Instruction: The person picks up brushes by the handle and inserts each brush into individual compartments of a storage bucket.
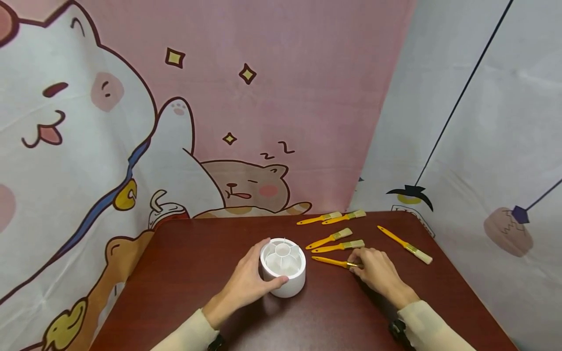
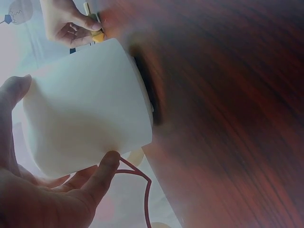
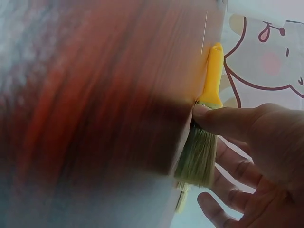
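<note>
My left hand (image 1: pixel 246 282) grips a white round organizer (image 1: pixel 291 288) with its thumb at the front and fingers round the far left side. Divided compartments around a central ring show inside its open top. In the left wrist view, the organizer's smooth wall (image 2: pixel 90 104) fills the space between thumb and fingers. To the right, my right hand (image 1: pixel 377 270) pinches a yellow-handled paintbrush (image 1: pixel 330 262) near its metal band. That brush's handle points left toward the organizer; its pale bristles (image 3: pixel 197 156) lie under the hand in the right wrist view.
Two similar paintbrushes (image 1: pixel 335 247) lie just beyond the pinched one, and two more brushes (image 1: pixel 344 217) lie at the table's back edge. Another brush (image 1: pixel 406 245) lies alone at the right. The dark red table (image 1: pixel 189 273) meets a cartoon-printed curtain (image 1: pixel 307 97) behind.
</note>
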A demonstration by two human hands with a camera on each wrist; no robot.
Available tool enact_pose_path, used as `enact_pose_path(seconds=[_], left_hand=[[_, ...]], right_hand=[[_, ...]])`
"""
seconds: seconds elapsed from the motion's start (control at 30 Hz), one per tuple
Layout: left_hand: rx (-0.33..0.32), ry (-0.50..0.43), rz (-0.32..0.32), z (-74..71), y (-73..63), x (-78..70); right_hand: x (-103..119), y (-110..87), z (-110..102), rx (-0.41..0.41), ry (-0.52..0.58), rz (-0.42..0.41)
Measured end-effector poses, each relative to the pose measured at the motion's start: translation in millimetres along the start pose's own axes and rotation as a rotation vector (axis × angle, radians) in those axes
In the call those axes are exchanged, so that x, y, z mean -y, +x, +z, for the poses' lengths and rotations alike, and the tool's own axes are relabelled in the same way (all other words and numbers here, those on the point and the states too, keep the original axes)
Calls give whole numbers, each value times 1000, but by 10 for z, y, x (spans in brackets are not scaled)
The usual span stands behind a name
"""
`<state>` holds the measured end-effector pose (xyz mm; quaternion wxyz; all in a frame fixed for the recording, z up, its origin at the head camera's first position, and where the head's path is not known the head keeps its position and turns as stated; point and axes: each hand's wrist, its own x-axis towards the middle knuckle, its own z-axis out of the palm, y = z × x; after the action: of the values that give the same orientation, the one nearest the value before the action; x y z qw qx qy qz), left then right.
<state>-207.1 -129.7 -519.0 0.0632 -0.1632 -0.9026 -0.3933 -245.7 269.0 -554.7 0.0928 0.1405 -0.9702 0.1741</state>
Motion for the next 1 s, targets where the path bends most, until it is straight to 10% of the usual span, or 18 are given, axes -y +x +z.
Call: enact_pose_path(seconds=[1.0], left_hand=[[5, -7, 1, -12, -11, -18]], right_hand=[[150, -77, -285, -116, 104, 37]])
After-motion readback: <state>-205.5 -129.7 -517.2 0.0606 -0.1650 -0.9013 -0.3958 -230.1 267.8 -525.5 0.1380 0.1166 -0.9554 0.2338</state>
